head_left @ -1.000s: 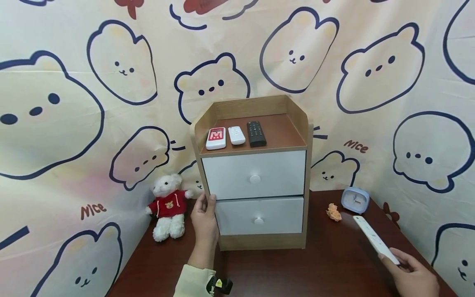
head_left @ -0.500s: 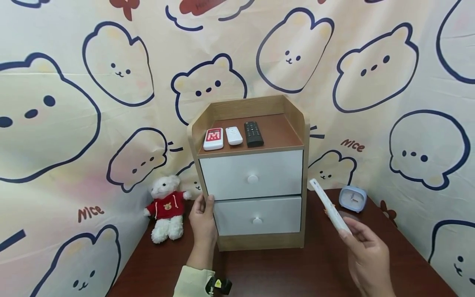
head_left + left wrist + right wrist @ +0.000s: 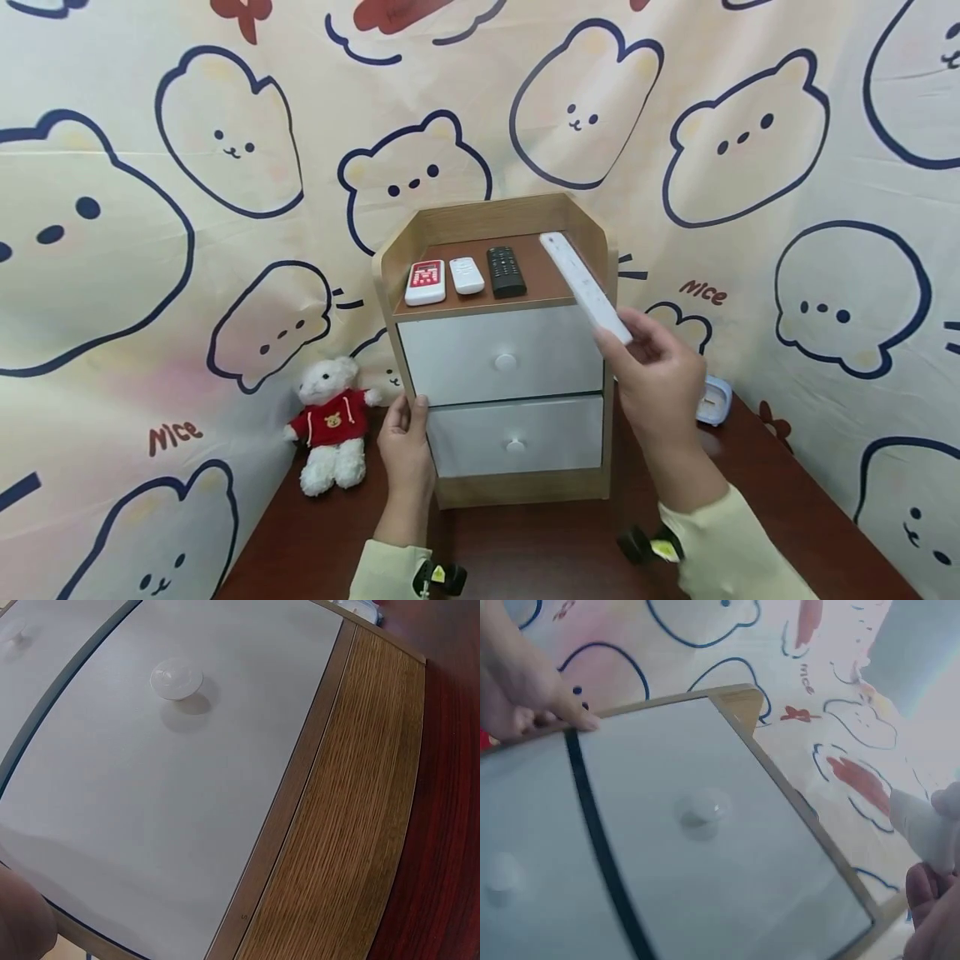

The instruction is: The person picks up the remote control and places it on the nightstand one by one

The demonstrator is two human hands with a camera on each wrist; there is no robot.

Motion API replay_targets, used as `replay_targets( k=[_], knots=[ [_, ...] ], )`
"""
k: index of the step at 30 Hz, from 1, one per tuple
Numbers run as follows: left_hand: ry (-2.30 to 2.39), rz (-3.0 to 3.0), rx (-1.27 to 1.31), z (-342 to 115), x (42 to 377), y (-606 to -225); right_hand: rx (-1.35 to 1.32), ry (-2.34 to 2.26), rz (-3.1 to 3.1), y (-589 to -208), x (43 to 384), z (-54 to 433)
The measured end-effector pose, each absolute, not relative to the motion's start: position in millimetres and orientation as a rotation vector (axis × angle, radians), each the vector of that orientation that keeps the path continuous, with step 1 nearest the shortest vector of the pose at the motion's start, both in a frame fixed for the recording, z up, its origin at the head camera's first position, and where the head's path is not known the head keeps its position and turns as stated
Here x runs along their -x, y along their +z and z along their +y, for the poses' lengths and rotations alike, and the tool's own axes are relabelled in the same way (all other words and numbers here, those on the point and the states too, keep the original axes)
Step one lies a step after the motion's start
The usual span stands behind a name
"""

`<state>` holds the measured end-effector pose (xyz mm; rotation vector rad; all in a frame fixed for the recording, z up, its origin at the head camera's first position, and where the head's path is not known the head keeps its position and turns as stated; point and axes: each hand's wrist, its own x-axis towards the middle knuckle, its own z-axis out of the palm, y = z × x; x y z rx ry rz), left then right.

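My right hand (image 3: pixel 663 383) pinches the near end of a long white remote control (image 3: pixel 585 285), whose far end slants up over the right part of the cabinet's top shelf. In the right wrist view the remote (image 3: pixel 922 825) shows partly at the right edge. My left hand (image 3: pixel 407 450) holds the left side edge of the small wooden cabinet (image 3: pixel 522 487), thumb at the front beside the drawers. On the brown shelf (image 3: pixel 536 293) lie a white remote with a red face (image 3: pixel 426 283), a small white remote (image 3: pixel 467 276) and a black remote (image 3: pixel 506 272), side by side.
The upper drawer (image 3: pixel 457 358) and lower drawer (image 3: pixel 480 442) are closed, each with a round white knob. A white teddy bear in a red hoodie (image 3: pixel 333 423) stands left of the cabinet. A light blue box-like object (image 3: pixel 715 402) sits on the dark table (image 3: pixel 525 550) behind my right arm.
My right hand has carried the white remote up and leftward from the table's right side to the shelf. The left hand stays on the cabinet's side.
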<state>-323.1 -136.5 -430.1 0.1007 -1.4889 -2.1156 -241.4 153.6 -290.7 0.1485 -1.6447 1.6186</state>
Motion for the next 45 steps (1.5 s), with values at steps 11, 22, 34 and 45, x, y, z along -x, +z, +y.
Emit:
replay_targets(
  k=[11, 22, 34, 45],
  knots=[
    [-2.124, -1.439, -0.106, -140.1, 319.5, -433.0, -0.165, 1.106, -1.808, -245.0, 298.3, 107.0],
    [-2.127, -1.436, -0.106, -136.6, 319.6, -433.8, -0.156, 0.676, -1.930, -243.6, 315.9, 102.7],
    [-2.126, -1.458, -0.110, -136.1, 318.4, -431.6, -0.106, 0.515, -2.064, -235.6, 315.2, 101.5],
    [-2.128, -1.464, -0.085, -135.6, 319.5, -428.0, -0.025, 0.463, -2.149, -227.9, 312.7, 101.4]
  ],
)
